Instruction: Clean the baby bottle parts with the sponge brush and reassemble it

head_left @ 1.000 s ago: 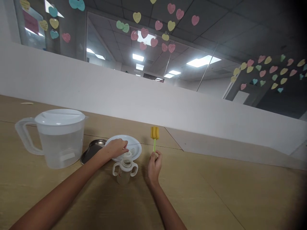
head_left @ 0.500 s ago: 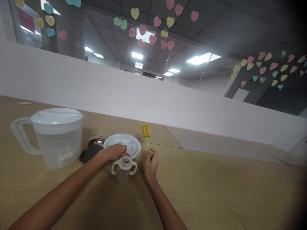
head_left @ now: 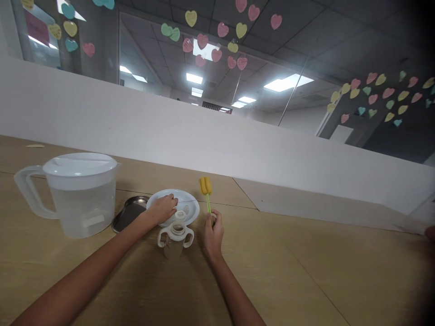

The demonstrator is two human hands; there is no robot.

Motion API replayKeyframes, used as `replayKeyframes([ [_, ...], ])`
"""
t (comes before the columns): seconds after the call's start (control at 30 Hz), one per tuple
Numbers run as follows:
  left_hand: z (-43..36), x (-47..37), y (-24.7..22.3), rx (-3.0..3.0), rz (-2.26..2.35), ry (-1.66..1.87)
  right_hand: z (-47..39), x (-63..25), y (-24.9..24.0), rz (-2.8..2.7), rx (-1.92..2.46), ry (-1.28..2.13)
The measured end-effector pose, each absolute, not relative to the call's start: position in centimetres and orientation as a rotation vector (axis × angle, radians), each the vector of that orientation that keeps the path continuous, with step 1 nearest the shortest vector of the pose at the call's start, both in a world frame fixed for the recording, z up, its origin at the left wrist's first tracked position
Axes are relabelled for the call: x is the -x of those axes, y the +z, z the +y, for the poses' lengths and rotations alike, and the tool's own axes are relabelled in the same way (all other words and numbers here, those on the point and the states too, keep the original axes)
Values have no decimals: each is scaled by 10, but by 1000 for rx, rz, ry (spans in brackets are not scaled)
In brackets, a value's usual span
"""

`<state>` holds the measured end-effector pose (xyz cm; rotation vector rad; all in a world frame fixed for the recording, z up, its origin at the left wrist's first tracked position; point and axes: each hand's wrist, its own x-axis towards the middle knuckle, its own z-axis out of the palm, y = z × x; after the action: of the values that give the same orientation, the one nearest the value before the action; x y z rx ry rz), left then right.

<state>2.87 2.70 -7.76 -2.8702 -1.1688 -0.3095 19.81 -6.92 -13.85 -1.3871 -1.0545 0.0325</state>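
Currently, we use the two-handled baby bottle [head_left: 174, 247] as the reference; it stands upright on the bench [head_left: 306, 271], neck uncovered. To its right, our right hand [head_left: 214, 236] has its fingers closed around the green handle of the sponge bottle brush [head_left: 205, 187], yellow head uppermost. Behind the bottle, we position our left hand [head_left: 163, 209] over the white plate [head_left: 192, 200], fingers bent and partly parted, gripping nothing visible. Left of the bottle lie the metal kidney dish [head_left: 131, 213] and, farther out, the lidded pitcher [head_left: 84, 199].
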Motion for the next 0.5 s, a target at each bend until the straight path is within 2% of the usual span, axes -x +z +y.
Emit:
replayKeyframes([
  [0.5, 34, -22, -82, 2917, -1209, -180, -69, -198, -140, -1068, 1400, 51],
])
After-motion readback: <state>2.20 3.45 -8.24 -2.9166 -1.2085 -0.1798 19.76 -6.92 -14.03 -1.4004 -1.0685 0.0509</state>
